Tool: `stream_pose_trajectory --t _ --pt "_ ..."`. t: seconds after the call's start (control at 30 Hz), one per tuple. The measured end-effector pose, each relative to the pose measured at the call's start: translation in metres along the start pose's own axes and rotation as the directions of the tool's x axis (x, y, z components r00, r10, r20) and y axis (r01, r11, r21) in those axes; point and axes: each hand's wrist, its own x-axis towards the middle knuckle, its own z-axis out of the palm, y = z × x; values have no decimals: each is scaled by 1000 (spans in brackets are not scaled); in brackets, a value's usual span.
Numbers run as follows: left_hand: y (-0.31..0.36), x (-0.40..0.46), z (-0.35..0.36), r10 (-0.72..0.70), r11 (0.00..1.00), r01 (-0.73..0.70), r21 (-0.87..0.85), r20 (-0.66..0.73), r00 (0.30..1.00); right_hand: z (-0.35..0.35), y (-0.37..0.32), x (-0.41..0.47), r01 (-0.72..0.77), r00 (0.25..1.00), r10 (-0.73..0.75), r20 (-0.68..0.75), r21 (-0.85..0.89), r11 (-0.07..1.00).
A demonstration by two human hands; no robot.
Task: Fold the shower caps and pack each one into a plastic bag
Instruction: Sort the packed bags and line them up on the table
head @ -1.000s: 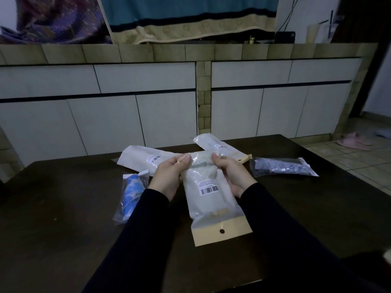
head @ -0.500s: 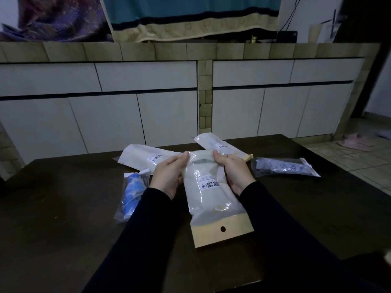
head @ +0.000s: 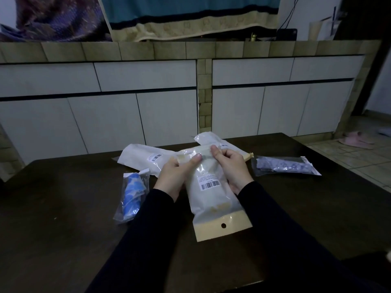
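Both hands work the far end of a filled plastic bag (head: 213,193) over the dark table (head: 63,208). Well off to the outside of the left hand (head: 174,176) lies a clear bag holding a blue patterned cap (head: 132,196), apparently packed and set aside out of the working space. Just beyond that hand's knuckles rests a flat white bag (head: 146,158), barcode up. The left hand grips the bag's far edge, thumb on top and fingers curled beneath, which steadies the mouth. Between the two hands the bag runs back toward the body, its cream header strip with the hang hole nearest the wrists; the pale cap inside bulges the film. The right hand (head: 231,166) pinches the same far edge, fingertips on the flap, probably to press the seal closed. Behind it another white bag (head: 206,138) pokes out. Off to its outer side sits a bag with a greyish cap (head: 285,166).
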Motion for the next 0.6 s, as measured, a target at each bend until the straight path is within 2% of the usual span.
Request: stream_pose_trajectory --t 0.1,0.2,0.4,0.5,0.6 --pt "2 -2 -1 10 1000 -9 -25 18 1000 -3 -8 -4 -83 983 86 162 -23 996" --pt "2 0 -4 16 1000 -15 -18 4 1000 -7 -10 -4 -82 969 108 222 -123 989" --pt "5 1 -7 -25 999 24 33 35 999 -14 -13 -4 -85 971 96 221 -60 995" --pt "12 4 -16 -45 998 44 50 21 999 -17 -13 1 -117 980 115 162 7 993" --pt "12 4 -16 -30 999 29 43 6 1000 -17 -10 4 -123 985 122 119 -2 992"
